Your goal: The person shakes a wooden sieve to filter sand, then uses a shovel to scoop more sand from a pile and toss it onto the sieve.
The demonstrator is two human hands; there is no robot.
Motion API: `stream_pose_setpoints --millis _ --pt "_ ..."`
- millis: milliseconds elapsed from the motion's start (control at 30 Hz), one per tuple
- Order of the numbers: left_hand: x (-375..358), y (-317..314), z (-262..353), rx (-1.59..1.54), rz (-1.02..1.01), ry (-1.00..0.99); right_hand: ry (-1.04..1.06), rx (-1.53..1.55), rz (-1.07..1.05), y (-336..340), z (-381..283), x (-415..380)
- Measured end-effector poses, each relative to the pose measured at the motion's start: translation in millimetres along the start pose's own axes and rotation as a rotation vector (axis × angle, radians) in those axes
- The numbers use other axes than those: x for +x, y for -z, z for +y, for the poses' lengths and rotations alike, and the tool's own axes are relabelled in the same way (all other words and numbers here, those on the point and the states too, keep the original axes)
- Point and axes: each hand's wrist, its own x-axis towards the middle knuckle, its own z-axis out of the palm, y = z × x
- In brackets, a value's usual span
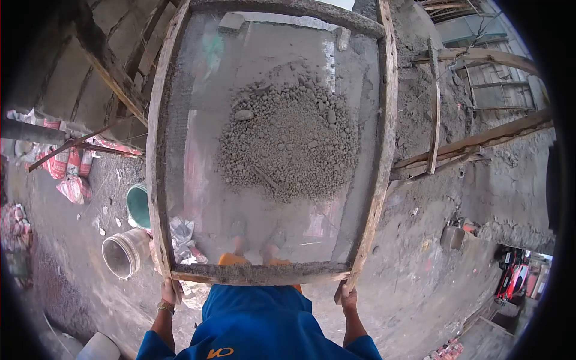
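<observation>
A large wooden-framed mesh screen [264, 275] spans the middle of the view. On its mesh lies a heap of grey gravel and lumps [291, 141], with bigger stones round the rim. My left hand [168, 292] is wrapped round the frame's near left handle end. Round the near right handle end, my right hand [348, 296] is closed too. Orange footwear [234, 260] shows faintly through the mesh near the bottom bar. A stone or brick piece [343, 39] sits near the far right corner.
At the left stand a green bucket [138, 206] and a pale bucket [123, 253], with red-and-white sacks [73, 168] beyond. Wooden poles [480, 141] cross the right side. A red-and-black machine [511, 276] and a small container [452, 237] are at the lower right.
</observation>
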Motion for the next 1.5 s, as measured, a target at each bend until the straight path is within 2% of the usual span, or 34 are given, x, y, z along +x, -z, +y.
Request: stream_pose_setpoints --millis 33,67,100,133,167,200,233,267,300,333,400,500,567,600,633,667,700,733,800,867,967,1000,1033,1067,1100,1133,1167,1233,1300,1367,1400,1433,1467,1500 --pt "9 -4 9 0.019 0.023 0.022 -0.033 0.034 -0.034 -2 -1 7" --pt "35 -18 28 0.098 0.052 0.042 -0.054 0.042 -0.026 -16 -39 28" --pt "61 -44 63 0.065 0.018 0.078 0.020 -0.117 0.049 -21 -37 68" --pt "87 -68 103 0.073 -0.005 0.146 -0.106 -0.266 0.062 -31 -92 97" --pt "95 -100 158 0.210 0.001 0.103 -0.185 -0.289 0.084 -41 -151 120" --pt "91 -133 212 0.272 0.059 0.080 -0.183 -0.418 0.169 -36 -163 166" --pt "97 -148 255 0.291 -0.063 0.039 -0.055 -0.442 0.154 -41 -241 161" --pt "90 -168 299 0.294 -0.040 0.014 0.024 -0.451 0.180 -42 -304 157" --pt "88 -175 336 0.353 -0.084 -0.037 0.115 -0.439 0.227 -24 -306 207" --pt "79 -185 369 0.358 -0.105 -0.043 0.022 -0.523 0.183 -26 -385 167" --pt "66 -189 406 0.402 -0.108 -0.084 0.026 -0.449 0.149 -8 -400 204" --pt "69 -171 375 0.377 -0.086 -0.010 0.017 -0.464 0.159 -8 -376 189" --pt "74 -144 294 0.305 -0.033 0.019 0.054 -0.438 0.194 -30 -299 141" --pt "81 -123 244 0.287 0.012 0.040 0.094 -0.362 0.172 -33 -236 132" --pt "90 -92 185 0.214 0.016 0.144 0.042 -0.327 0.105 -32 -186 115" --pt "79 -70 136 0.141 0.016 0.135 -0.045 -0.298 0.085 -29 -130 95" --pt "67 -49 88 0.068 0.015 0.126 -0.006 -0.141 0.065 -26 -80 72" --pt "41 -35 58 0.060 0.018 0.075 -0.075 -0.011 0.010 -20 -51 46" --pt "4 8 -4 -0.033 -0.034 0.029 -0.080 0.012 -0.061 -8 -16 1" --pt "-22 22 -29 -0.033 0.054 -0.048 -0.042 -0.081 -0.018 0 4 -24" --pt "17 7 -2 0.021 0.062 0.037 0.041 0.026 -0.063 -21 -16 22" --pt "44 -17 29 0.001 0.064 0.089 0.015 -0.033 -0.008 -33 -39 55" --pt "74 -41 66 0.114 0.057 0.099 -0.087 -0.269 0.041 -44 -99 81" --pt "84 -81 126 0.132 0.078 0.142 -0.119 -0.307 0.025 -49 -145 114" --pt "91 -111 182 0.244 0.073 0.099 -0.120 -0.388 0.143 -53 -184 144" --pt "89 -139 236 0.204 0.000 0.116 -0.097 -0.567 0.145 -49 -240 167" --pt "95 -154 278 0.243 -0.040 0.064 0.097 -0.540 0.237 -46 -285 184" --pt "92 -178 357 0.294 -0.099 -0.012 0.120 -0.472 0.188 -25 -374 198" --pt "82 -184 393 0.300 -0.152 -0.041 0.028 -0.405 0.144 -22 -443 181" --pt "57 -198 401 0.358 -0.074 -0.033 0.060 -0.404 0.158 -17 -425 177" --pt "59 -193 381 0.353 -0.072 -0.040 0.083 -0.414 0.166 -17 -403 178" --pt "68 -181 345 0.349 -0.068 -0.042 0.123 -0.560 0.276 -17 -351 188" --pt "79 -165 301 0.333 -0.031 -0.024 0.142 -0.494 0.225 -19 -300 177" --pt "82 -150 254 0.308 0.002 0.026 0.141 -0.457 0.278 -26 -250 157"
